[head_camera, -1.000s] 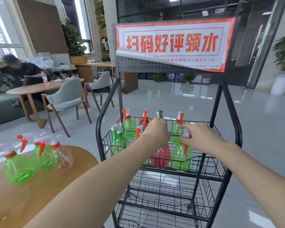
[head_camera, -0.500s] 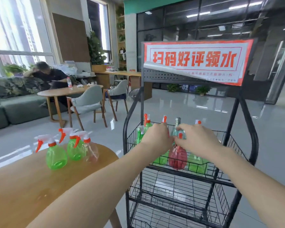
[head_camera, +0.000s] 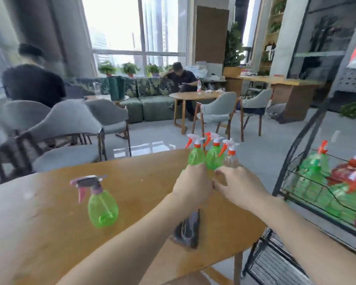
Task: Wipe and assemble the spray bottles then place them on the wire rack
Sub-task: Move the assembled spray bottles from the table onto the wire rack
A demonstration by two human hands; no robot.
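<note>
Lone bottle: a green spray bottle [head_camera: 102, 208] with a purple trigger head stands upright on the left part of the wooden table [head_camera: 49, 223], well apart from the others.
Dark cloth: a dark cloth [head_camera: 186, 230] lies on the table between the two forearms, near the table's right edge; blurred.
Left hand: the left hand [head_camera: 192, 185] reaches forward over the table, its fingers at the base of the leftmost bottle of the group. Whether it grips that bottle cannot be told; the knuckles hide the fingers.
Bottle group: three bottles stand upright close together at the far edge of the table, two green bottles [head_camera: 206, 156] and a clear bottle [head_camera: 231, 159], each with an orange and white trigger head.
Right hand: the right hand [head_camera: 237, 185] lies just beside the left, fingers bent towards the foot of the clear bottle. Contact and grasp cannot be told.
Wire rack: the black wire rack [head_camera: 284, 177] stands just beside the table on the right. Its upper basket holds green and red spray bottles [head_camera: 341, 182], blurred.
</note>
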